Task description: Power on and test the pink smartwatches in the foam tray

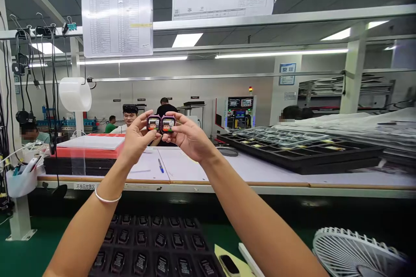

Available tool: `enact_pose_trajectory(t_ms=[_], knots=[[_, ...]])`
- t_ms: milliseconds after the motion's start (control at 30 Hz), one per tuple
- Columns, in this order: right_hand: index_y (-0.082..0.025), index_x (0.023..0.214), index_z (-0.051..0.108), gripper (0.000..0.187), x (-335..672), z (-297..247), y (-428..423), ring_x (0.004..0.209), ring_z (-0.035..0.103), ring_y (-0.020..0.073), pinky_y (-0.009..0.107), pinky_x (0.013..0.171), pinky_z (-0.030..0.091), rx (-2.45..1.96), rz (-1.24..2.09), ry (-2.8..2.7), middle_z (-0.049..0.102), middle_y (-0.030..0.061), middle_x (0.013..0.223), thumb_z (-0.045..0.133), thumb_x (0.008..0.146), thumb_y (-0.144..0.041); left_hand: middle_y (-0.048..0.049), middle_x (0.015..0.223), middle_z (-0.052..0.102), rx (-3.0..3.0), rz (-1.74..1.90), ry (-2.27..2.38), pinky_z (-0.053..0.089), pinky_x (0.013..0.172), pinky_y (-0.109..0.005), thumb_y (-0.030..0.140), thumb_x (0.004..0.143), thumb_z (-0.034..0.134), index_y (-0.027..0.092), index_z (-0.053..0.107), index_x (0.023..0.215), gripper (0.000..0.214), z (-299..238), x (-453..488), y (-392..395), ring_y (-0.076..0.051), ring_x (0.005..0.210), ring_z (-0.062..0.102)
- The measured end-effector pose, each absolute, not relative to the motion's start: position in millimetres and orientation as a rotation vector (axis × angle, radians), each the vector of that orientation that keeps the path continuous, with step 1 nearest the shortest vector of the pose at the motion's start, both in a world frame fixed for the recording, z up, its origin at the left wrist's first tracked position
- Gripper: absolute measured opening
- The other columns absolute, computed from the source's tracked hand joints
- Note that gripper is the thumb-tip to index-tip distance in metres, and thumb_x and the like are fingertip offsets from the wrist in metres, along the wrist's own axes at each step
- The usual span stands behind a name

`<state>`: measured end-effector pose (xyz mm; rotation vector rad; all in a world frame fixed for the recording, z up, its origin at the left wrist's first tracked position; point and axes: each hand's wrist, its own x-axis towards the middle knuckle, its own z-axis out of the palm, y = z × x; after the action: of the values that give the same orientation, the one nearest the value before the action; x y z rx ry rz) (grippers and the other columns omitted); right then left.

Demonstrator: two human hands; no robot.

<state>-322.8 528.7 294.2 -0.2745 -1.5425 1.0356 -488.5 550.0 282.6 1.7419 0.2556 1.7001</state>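
Observation:
Two small smartwatches with lit screens are held up side by side in front of me. My left hand (138,135) pinches the left smartwatch (153,124) between thumb and fingers. The right smartwatch (168,126) is gripped at its edge by my right hand (186,135), with the thumb over the lower part of its screen. Both cases look purple-rimmed and sit close together; I cannot tell whether they touch. Below my arms lies a black tray (151,240) with rows of dark watch bodies in its pockets.
Another watch (229,265) lies on a yellow pad at lower right, near a white fan (354,251). A raised shelf (191,173) carries a blue pen (160,165), red-and-black stacked trays (87,149) and a black compartment tray (302,151). Cables (45,86) hang at left. Several people sit or stand beyond.

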Motion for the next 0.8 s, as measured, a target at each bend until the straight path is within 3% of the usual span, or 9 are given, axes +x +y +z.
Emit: enact_pose_trajectory(t_ms=[500,800], knots=[[-0.023,0.114,0.056,0.049,-320.8,282.0,520.0,0.068,0.065,0.0142,0.031,0.069,0.053,-0.281,0.980,-1.597,0.066,-0.0001,0.094,0.078,0.071,-0.020,-0.0026,0.095,0.066,1.724,1.789,0.238,0.057,0.067,-0.024,0.020,0.067,0.076,0.019,0.058,0.119,0.056,274.5,-493.6,541.1,-0.009,0.066,0.062],[-0.023,0.119,0.055,0.049,-326.7,172.3,498.4,0.070,0.067,0.0149,0.030,0.069,0.052,-0.426,1.255,-1.453,0.064,0.0016,0.096,0.075,0.074,-0.018,-0.0033,0.098,0.064,1.591,1.525,0.496,0.058,0.070,-0.025,0.019,0.069,0.076,0.019,0.057,0.120,0.055,174.2,-512.6,507.0,-0.009,0.068,0.063]])
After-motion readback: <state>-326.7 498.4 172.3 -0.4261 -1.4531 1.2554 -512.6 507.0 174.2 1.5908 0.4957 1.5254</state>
